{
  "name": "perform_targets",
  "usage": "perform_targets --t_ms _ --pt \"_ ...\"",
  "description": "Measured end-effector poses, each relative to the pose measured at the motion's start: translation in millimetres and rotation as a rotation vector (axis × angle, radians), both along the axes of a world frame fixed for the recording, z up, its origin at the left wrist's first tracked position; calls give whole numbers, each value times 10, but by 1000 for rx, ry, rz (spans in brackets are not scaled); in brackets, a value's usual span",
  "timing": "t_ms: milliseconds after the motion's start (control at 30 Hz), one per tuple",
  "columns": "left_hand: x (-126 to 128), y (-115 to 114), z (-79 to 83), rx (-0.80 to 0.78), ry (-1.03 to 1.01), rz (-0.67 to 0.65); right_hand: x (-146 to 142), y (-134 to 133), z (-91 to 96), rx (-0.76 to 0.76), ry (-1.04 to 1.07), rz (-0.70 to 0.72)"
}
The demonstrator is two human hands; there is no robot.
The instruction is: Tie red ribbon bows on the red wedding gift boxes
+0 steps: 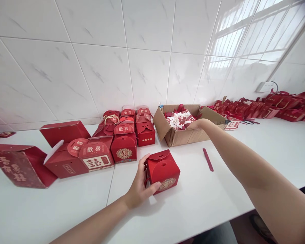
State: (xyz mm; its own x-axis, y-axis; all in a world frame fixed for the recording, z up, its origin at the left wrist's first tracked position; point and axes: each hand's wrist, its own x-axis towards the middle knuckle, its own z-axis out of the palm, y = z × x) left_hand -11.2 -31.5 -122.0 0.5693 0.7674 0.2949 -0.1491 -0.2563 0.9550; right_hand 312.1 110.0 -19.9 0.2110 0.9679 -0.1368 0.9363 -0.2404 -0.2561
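My left hand (141, 184) grips a small red gift box (165, 171) from its left side, thumb across the front and fingers behind. The box has a round gold emblem, and its rounded top flaps are folded over. My right hand (196, 124) reaches into an open cardboard box (186, 137), where white and red printed packets (180, 119) and red ribbons lie. Its fingers are hidden behind the carton's wall and contents, so what they touch does not show. A dark red strip (207, 160) rests on the table to the right of the gift box.
Several red gift boxes (124, 149) stand in rows at the left, near the tiled wall. Farther left lie open red boxes (22, 166). More red bags (251, 108) line the wall at right, with dark-handled scissors (249, 122) and a white socket block (265, 87) nearby.
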Motion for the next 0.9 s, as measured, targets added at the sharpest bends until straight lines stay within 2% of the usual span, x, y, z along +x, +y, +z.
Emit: perform_targets --t_ms 100,267,533,700,900 --pt "-5 1 0 -6 2 -5 -24 -17 22 -64 40 38" --pt "-8 -8 -10 3 -7 -11 -51 -26 80 -86 93 101" --pt "-5 -10 7 5 -5 -9 -17 -5 149 44 254 146" --pt "-10 -9 2 -6 9 -5 -14 -31 127 194 406 71" --pt "-11 -10 -8 -9 12 -6 -5 -40 116 402 614 -103"
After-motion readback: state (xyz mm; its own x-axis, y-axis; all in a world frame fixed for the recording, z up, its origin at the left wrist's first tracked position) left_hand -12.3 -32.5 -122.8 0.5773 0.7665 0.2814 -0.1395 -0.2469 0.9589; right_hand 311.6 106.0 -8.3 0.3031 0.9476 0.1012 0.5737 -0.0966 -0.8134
